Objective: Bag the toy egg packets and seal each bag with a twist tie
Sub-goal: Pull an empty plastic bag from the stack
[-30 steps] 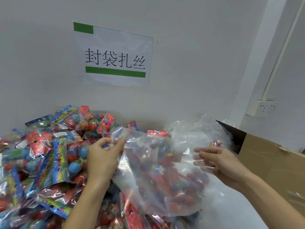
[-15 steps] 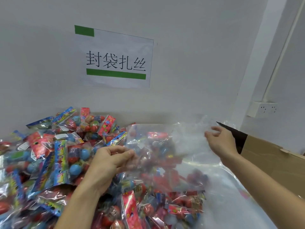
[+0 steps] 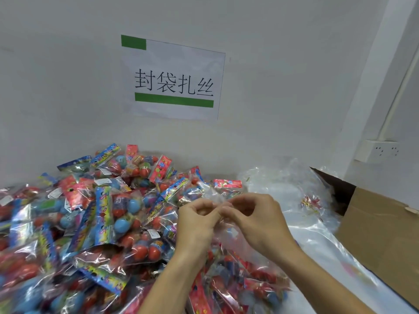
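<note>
A heap of toy egg packets (image 3: pixel 95 223) covered the desk's left half, up to the wall. At the middle, the left hand (image 3: pixel 197 225) and right hand (image 3: pixel 256 220) met fingertip to fingertip, both pinching the gathered neck of a clear bag (image 3: pixel 238 275) filled with packets, which lay near the front edge. The film looked thin, slick and crinkly, its load light but bulky; the bunched neck seemed the best hold. Twist ties (image 3: pixel 310 203) lay toward the right, beside a cardboard box (image 3: pixel 385 234).
</note>
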Available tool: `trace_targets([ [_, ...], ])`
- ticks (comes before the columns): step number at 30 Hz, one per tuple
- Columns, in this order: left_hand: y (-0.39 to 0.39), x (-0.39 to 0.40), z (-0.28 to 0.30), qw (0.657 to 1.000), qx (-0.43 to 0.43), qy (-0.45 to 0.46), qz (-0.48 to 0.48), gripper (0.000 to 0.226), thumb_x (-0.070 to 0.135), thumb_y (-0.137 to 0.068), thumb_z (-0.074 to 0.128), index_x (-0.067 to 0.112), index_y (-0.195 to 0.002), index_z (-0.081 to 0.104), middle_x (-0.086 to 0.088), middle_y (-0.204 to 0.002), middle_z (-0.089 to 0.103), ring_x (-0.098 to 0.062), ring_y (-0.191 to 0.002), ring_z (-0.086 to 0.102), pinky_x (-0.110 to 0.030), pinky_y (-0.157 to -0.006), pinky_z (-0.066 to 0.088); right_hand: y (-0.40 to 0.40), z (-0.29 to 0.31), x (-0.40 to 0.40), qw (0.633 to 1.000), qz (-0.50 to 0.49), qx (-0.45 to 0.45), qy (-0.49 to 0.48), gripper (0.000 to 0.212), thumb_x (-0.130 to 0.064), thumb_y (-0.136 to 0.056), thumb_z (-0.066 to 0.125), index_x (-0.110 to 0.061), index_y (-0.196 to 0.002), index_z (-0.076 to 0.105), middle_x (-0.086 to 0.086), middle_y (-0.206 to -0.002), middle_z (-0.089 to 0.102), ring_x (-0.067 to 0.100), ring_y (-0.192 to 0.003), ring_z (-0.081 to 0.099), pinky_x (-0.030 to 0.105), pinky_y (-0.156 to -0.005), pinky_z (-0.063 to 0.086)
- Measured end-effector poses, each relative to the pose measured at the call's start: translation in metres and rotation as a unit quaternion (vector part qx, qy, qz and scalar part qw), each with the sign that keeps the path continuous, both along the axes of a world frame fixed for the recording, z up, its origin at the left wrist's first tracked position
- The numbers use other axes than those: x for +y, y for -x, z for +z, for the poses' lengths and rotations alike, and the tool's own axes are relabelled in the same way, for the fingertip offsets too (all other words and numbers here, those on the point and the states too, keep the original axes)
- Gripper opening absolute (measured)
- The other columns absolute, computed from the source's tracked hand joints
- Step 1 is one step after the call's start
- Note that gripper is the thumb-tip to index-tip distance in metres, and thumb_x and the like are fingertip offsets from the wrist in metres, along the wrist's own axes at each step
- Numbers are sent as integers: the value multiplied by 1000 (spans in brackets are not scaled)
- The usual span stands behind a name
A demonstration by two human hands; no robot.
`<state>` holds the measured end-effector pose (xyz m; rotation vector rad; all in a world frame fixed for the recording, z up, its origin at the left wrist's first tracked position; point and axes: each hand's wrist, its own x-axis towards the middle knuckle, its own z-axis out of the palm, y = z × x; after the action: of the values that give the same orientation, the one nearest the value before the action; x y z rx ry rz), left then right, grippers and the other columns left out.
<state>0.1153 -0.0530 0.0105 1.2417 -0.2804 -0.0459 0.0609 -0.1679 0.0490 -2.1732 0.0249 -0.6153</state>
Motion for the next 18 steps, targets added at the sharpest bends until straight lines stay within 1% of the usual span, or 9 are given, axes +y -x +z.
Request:
trace_targets([
  [1, 0, -1, 0, 1000, 7, 5, 14, 21, 15, -75, 83, 2, -71, 67, -13, -68, 71, -19, -60, 66, -23, -53, 53, 0, 2, 0, 1000, 3, 0, -11, 20, -20, -80, 83, -35, -71, 72, -19, -73, 74, -2, -70, 70, 11, -65, 52],
  [3, -1, -1, -1, 1000, 11, 1, 27, 39, 35, -65, 84, 5, -64, 60, -10, -59, 60, -16, -53, 54, -22, -48, 46, 1, 7, -2, 999, 11, 11, -35, 22, -11, -78, 84, -30, -72, 75, -12, -71, 75, 3, -69, 72, 16, -66, 56],
  [5, 0, -1, -1, 1000, 5, -3, 19, 47, 48, -56, 82, 9, -60, 55, -8, -56, 52, -14, -49, 45, -23, -49, 42, 0, 11, -3, 999, 7, 19, -44, 21, -5, -77, 83, -25, -73, 78, -8, -70, 75, 5, -68, 72, 19, -66, 57],
  [8, -4, 4, -1, 1000, -3, -4, -1, 42, 44, -60, 83, 11, -59, 57, -7, -55, 53, -14, -47, 45, -22, -47, 42, -1, 12, -7, 998, -27, 4, -52, 26, -2, -77, 83, -26, -70, 76, -9, -67, 74, 3, -63, 70, 17, -61, 54],
  [11, -16, 22, 0, 998, -16, -45, 46, 40, 38, -60, 84, 9, -61, 58, -4, -52, 50, -13, -45, 42, -21, -46, 40, 0, 15, -26, 992, -93, -46, -77, 36, 1, -81, 78, -30, -63, 73, -12, -64, 73, 2, -60, 68, 14, -58, 52],
  [13, -23, 37, 2, 991, -39, -85, 94, 41, 40, -55, 84, 9, -62, 57, 2, -48, 49, -7, -41, 39, -17, -43, 37, 2, 15, -41, 983, -136, -77, -92, 36, 1, -82, 76, -31, -66, 73, -13, -65, 73, 4, -60, 68, 18, -61, 55],
  [15, -25, 42, 3, 983, -74, -124, 112, 41, 38, -60, 86, 8, -65, 58, 6, -46, 49, -7, -42, 40, -17, -44, 38, 4, 11, -46, 982, -147, -81, -87, 34, 2, -83, 75, -30, -71, 73, -12, -66, 73, 5, -61, 69, 24, -66, 59],
  [16, -25, 41, 2, 978, -89, -146, 116, 39, 34, -67, 86, 8, -67, 57, 6, -48, 50, -9, -44, 42, -20, -46, 40, 5, 8, -45, 984, -141, -76, -76, 34, 2, -85, 73, -30, -73, 74, -11, -67, 73, 3, -61, 68, 20, -62, 58],
  [18, -21, 35, 3, 973, -105, -173, 112, 31, 26, -80, 80, 9, -72, 55, 1, -55, 56, -14, -51, 47, -28, -53, 45, 7, 3, -42, 990, -119, -61, -51, 34, 3, -88, 68, -30, -80, 74, -9, -72, 72, -2, -63, 66, 8, -54, 48],
])
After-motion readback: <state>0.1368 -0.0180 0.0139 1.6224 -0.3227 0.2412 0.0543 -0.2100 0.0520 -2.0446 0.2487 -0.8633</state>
